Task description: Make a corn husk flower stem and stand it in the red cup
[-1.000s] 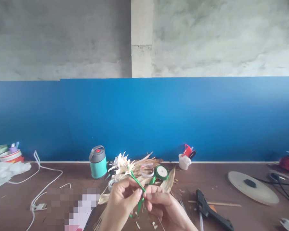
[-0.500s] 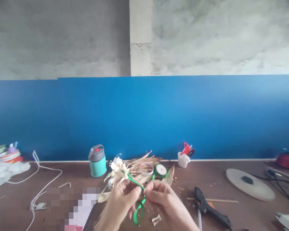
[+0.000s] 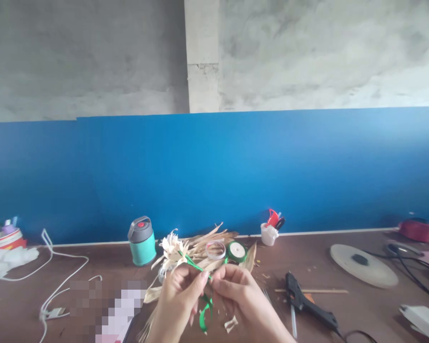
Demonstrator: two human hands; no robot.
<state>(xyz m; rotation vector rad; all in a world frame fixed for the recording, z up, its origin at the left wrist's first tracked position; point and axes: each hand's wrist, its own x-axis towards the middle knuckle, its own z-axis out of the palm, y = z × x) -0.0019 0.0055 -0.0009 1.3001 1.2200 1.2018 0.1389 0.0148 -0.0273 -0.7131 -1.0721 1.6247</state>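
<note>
Up high, a big rough grey wall [image 3: 289, 52] stands over a long, smooth blue board [image 3: 214, 171]. Below them is a wide brown table [image 3: 103, 257]. Both hands are close together above the front of it. The left hand [image 3: 180, 297] is bent round, with its thumb and finger pressed shut on a thin green stem [image 3: 193, 264]. The right hand [image 3: 241, 288] is just beside it, its thumb and first finger pinched on the low end of the stem; the other fingers are curled, and I can't tell what else they hold. Behind the hands lies a messy pile of dry tan leaves [image 3: 207, 240]. Off to the right are a round, pale disc [image 3: 377, 274] and a black glue gun [image 3: 309, 305]. A blue-green jar with a grey top [image 3: 143, 247] stands left of the pile. On the stem's top sits a creamy white flower [image 3: 173, 250], leaning up and left, past the left hand. Its petals are thin and pointy, and spread out like a star. A green and white roll of ribbon [image 3: 237, 251] is near the leaves. Smallest, a shiny green ribbon curl [image 3: 203, 318] hangs below the hands.
</note>
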